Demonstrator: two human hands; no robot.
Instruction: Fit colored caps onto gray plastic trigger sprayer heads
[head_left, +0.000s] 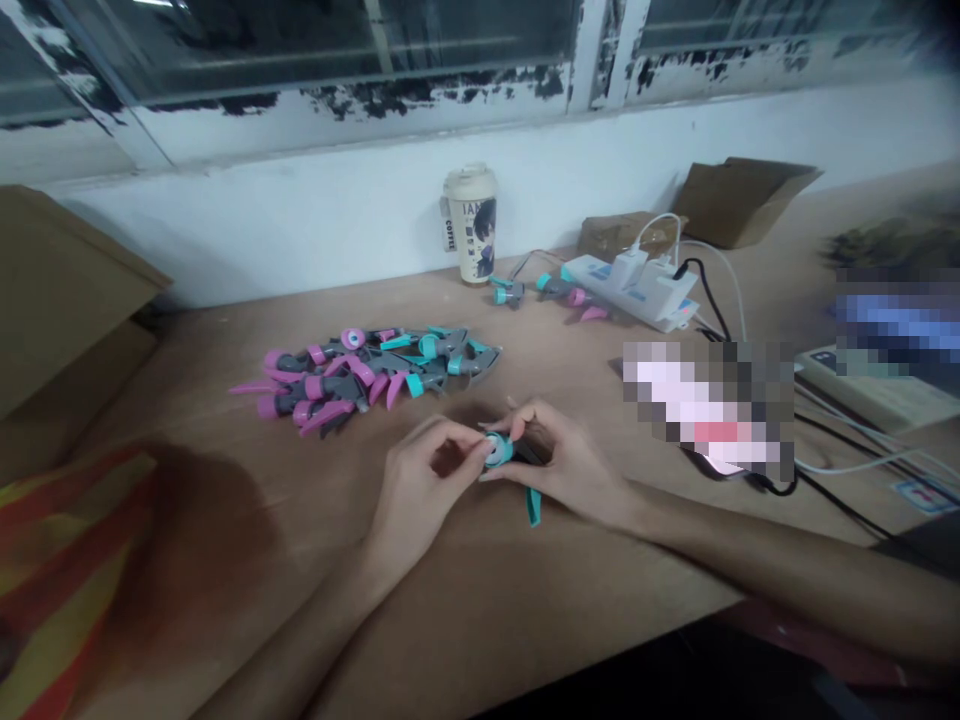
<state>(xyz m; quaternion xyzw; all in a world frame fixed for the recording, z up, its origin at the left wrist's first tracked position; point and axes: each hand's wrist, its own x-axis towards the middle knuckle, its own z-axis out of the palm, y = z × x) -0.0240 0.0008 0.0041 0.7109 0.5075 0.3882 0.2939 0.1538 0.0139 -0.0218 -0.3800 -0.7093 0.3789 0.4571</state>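
Both my hands meet over the wooden table (480, 590) around one teal and grey spray nozzle (504, 452). My right hand (570, 465) wraps round its dark body, with the teal trigger (532, 505) hanging below the fingers. My left hand (424, 485) pinches the round teal cap at the nozzle's front end. Just beyond my hands lies a pile of several pink and teal spray nozzles (367, 375).
A coffee cup (471, 222) stands by the white wall. A white power strip (637, 285) with chargers and cables lies at the right, a few loose nozzles (555, 290) beside it. Cardboard boxes (67, 290) sit at the left and back right. A striped cloth (52, 570) covers the near-left corner.
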